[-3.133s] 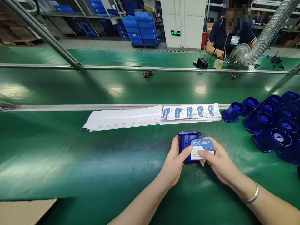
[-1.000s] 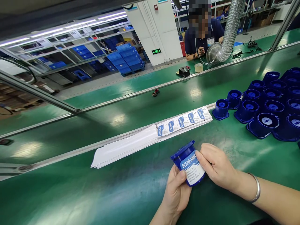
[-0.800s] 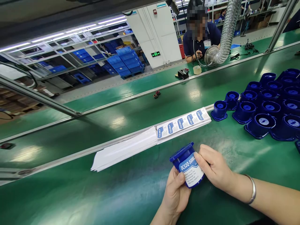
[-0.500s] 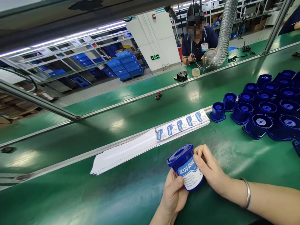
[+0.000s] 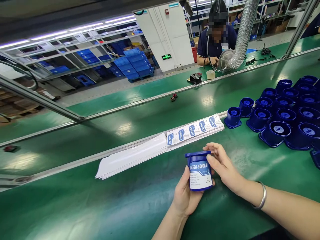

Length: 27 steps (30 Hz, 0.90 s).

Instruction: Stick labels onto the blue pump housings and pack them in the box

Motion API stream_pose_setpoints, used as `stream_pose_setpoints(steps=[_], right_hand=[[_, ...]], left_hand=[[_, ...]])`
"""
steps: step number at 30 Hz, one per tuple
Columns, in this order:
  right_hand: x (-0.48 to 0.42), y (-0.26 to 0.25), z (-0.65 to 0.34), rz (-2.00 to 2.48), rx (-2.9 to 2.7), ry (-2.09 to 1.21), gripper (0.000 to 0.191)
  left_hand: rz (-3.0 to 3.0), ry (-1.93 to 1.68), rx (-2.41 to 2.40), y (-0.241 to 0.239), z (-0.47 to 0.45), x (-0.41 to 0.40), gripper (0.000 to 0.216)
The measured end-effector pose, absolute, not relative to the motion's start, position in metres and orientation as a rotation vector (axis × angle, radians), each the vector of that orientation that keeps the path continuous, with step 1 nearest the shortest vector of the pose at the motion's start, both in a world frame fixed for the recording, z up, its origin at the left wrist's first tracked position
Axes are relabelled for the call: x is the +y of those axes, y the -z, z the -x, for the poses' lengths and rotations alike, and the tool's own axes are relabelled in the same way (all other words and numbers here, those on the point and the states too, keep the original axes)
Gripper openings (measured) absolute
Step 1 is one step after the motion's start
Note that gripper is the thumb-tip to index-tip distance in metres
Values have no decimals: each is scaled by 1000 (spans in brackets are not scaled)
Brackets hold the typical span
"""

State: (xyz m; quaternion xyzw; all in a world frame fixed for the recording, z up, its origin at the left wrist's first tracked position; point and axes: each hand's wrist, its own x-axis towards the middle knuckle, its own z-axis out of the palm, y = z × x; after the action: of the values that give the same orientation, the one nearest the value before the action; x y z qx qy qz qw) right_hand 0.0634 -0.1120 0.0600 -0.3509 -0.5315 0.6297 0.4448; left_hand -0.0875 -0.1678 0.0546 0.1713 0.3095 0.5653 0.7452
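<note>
A round blue plastic housing (image 5: 199, 157) with a wider flange on top is held above the green bench. On its side sits a white-and-blue label (image 5: 200, 174) reading "DC52Q-5000L/H", facing me. My left hand (image 5: 186, 195) is closed round the housing from the left and below, thumb along its left side. At the upper right, my right hand (image 5: 222, 165) grips it too, thumb at the label's right edge and some fingers behind, partly hidden. Beyond the hands lies a stack of printed label sheets (image 5: 192, 131), beside a pile of blank white sheets (image 5: 132, 156).
Several similar blue housings (image 5: 276, 131) stand grouped at the right. A metal rail (image 5: 67, 162) runs behind the sheets. Across the bench, a person (image 5: 216, 43) works beside a flexible silver duct (image 5: 243, 36). A black device (image 5: 195, 78) and a tape roll (image 5: 210, 74) lie there.
The housing has been turned and tilted upright, so the label now faces me squarely. My right thumb has stayed by the label's right edge. The person opposite has leaned lower.
</note>
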Motion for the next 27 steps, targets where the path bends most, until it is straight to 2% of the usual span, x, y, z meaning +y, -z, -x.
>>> stream_pose_setpoints(steps=[5,7,10,15,19,27], right_hand=[[-115,-58,-59,880,-1358,-1527,65],[-115,-59,-59,923,-1354,-1527,67],[-114,-61,-60,902,-1355,-1551,61],[-112,-66,-64,723,-1397,-1678,39],[-113,-65,-63,682,-1321,-1791,38],[-113,-61,-65,682,-1336,-1808,40]], left_hand=[[-415,-1233,826,-54,77,-170,40],[-476,-1270,867,-55,75,-172,42],[-515,-1313,896,-56,75,-173,45],[-405,-1315,839,-57,82,-172,43],[-363,-1293,715,-60,82,-170,45],[-322,-1247,561,-58,83,-165,48]])
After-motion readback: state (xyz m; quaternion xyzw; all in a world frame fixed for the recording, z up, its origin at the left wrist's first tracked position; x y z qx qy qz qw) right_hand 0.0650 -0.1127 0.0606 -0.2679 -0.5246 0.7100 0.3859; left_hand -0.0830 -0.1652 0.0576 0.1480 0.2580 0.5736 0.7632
